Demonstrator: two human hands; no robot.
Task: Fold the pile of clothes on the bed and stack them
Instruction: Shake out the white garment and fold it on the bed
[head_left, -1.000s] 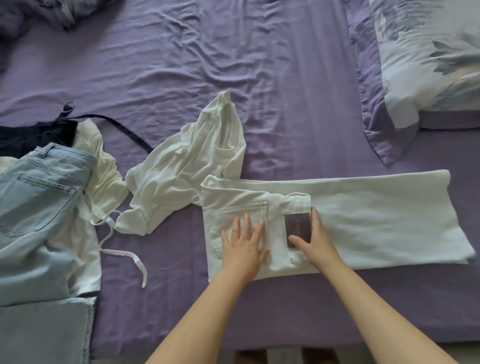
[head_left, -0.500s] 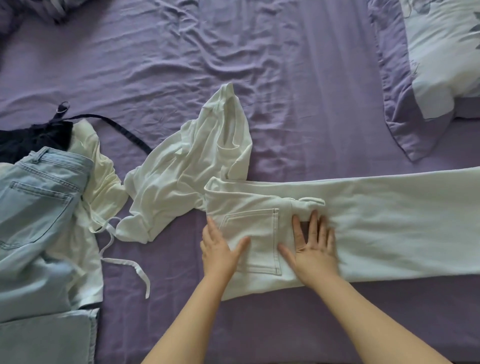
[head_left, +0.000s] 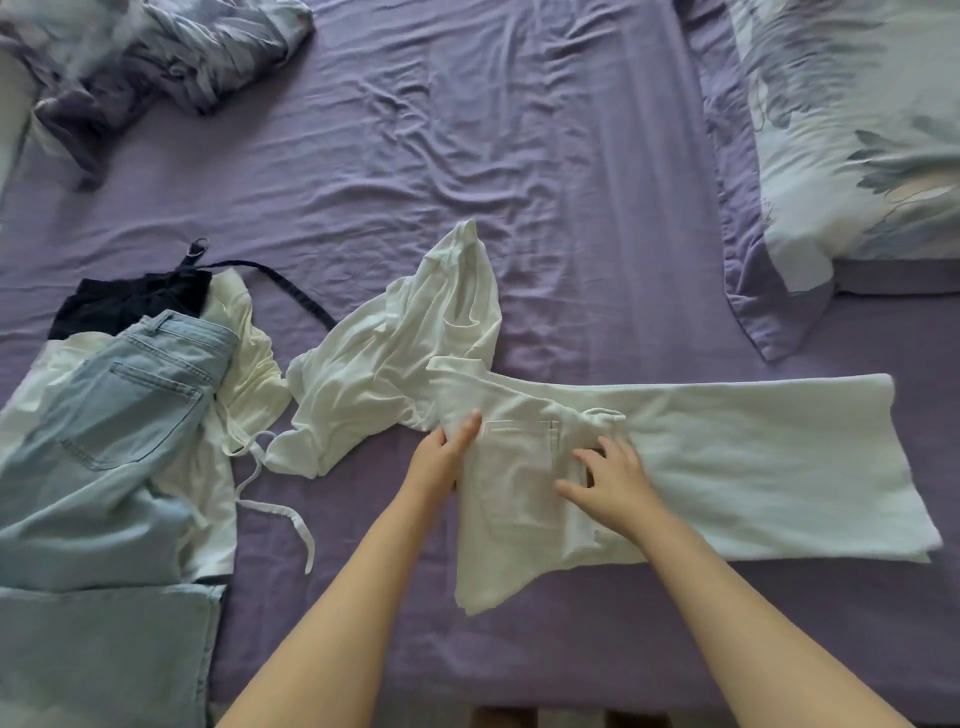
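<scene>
Fingers: left hand (head_left: 441, 457) grasps white trousers (head_left: 727, 457) waist, right hand (head_left: 613, 483) flat | legs point right

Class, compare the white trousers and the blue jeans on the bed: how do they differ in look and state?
The white trousers lie stretched out sideways across the sheet; the blue jeans lie on a heap of other clothes. The left hand grips the white trousers' waist end and the right hand rests on them; nobody touches the blue jeans. Both show a back pocket.

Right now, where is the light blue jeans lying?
In the head view, the light blue jeans lie at the bed's left edge, over cream clothes, left of the crumpled white shirt.
</scene>
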